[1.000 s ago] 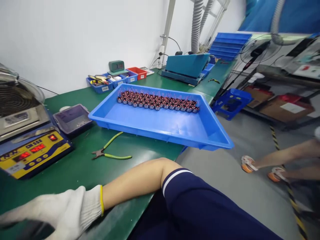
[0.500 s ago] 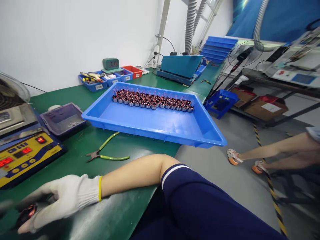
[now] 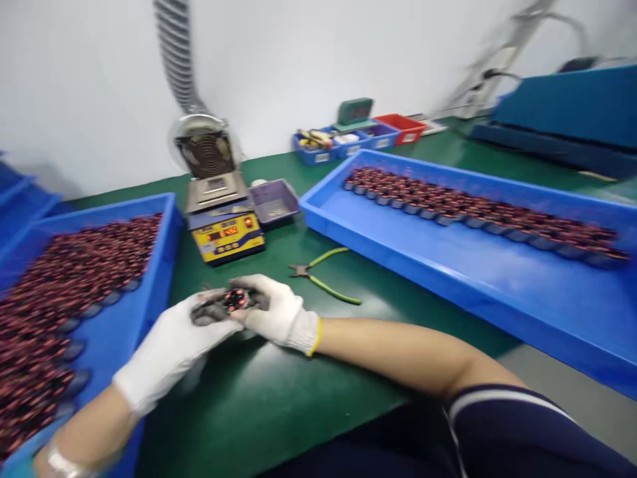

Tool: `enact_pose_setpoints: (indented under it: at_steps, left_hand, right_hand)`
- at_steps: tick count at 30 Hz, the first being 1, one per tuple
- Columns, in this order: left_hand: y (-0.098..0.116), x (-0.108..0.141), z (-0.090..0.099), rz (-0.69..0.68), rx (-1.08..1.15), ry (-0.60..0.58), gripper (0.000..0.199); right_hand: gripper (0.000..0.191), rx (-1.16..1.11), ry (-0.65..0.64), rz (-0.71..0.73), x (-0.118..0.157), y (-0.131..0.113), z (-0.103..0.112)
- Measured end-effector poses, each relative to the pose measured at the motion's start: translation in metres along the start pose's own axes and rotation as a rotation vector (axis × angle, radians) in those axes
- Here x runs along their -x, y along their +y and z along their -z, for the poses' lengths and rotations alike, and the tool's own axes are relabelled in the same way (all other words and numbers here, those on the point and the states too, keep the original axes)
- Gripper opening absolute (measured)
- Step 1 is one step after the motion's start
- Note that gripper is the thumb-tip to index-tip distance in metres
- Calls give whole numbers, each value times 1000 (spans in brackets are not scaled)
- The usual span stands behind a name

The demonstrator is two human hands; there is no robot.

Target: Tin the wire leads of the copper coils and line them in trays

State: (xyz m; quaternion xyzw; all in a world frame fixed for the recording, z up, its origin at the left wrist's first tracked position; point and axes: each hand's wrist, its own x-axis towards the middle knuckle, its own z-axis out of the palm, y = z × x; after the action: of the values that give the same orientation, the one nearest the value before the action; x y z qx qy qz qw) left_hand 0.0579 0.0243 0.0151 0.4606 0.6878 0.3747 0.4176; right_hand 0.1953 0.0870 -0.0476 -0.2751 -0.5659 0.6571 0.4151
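Close to the front edge of the green-topped counter (image 3: 298, 392), the left hand (image 3: 184, 332) and the right hand (image 3: 276, 309), in white knitted gloves with dark fingertips, meet just above the surface. Between them is 1 small round black part with copper-coloured windings (image 3: 236, 300). The right hand pinches it from the right, while the left hand's fingers close on its left side; motion blur softens the exact contact.

At the counter's left end, a blue rectangular plastic tray (image 3: 112, 335) holds many similar parts, packed in rows. To the right, a 2nd blue rectangular plastic tray (image 3: 423, 239) juts past the counter's front edge, with similar parts banded along its far side. Green-handled metal pliers (image 3: 301, 270) lie spread between the hands and that tray.

Beyond the hands stands a yellow-and-blue control box with red digits (image 3: 229, 240), with a purple-grey plastic bin (image 3: 273, 201) to its right. Toward the counter's back edge are 3 small blue plastic bins (image 3: 318, 157) and 1 small red plastic bin (image 3: 398, 125).
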Motion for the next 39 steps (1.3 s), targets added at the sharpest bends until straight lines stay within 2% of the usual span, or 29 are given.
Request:
enact_pose_setpoints:
  at_steps: [4,7,10,13,18,20,25,28,31,35,39]
  left_hand:
    - [11,2,-2,50,203,50,47]
    - [16,1,-6,44,265,106,39]
    - [13,0,-3,16,283,115,26]
    - [4,-4,3,-20,341,147,24]
    - [-4,-18,15,-154,582,417,30]
    - [-2,-23,17,-193,671,482,30]
    - [2,-25,18,-154,813,385,33]
    - [-1,-25,16,-110,736,316,40]
    - [-5,-25,14,-62,548,242,50]
    - [-5,-21,8,-67,129,89,51]
    - [-6,-17,4,-21,-352,-114,54]
  right_hand:
    - [45,23,-25,35,1,-6,-4]
    - [44,30,-39,-3,3,-12,-6]
    - [45,7,-63,-72,5,-16,-9]
    - [45,22,-59,-112,6,-16,-10]
    - [45,45,-39,-116,4,-20,-12]
    - [46,45,-34,-101,2,-22,-12]
    - [48,38,23,-69,-6,-28,-13]
    - [52,111,42,-37,-25,-37,-8]
    - [53,332,45,86,-64,-57,3]
    - [46,751,105,283,-135,-95,13]
    - [43,1133,126,259,-194,-121,1]
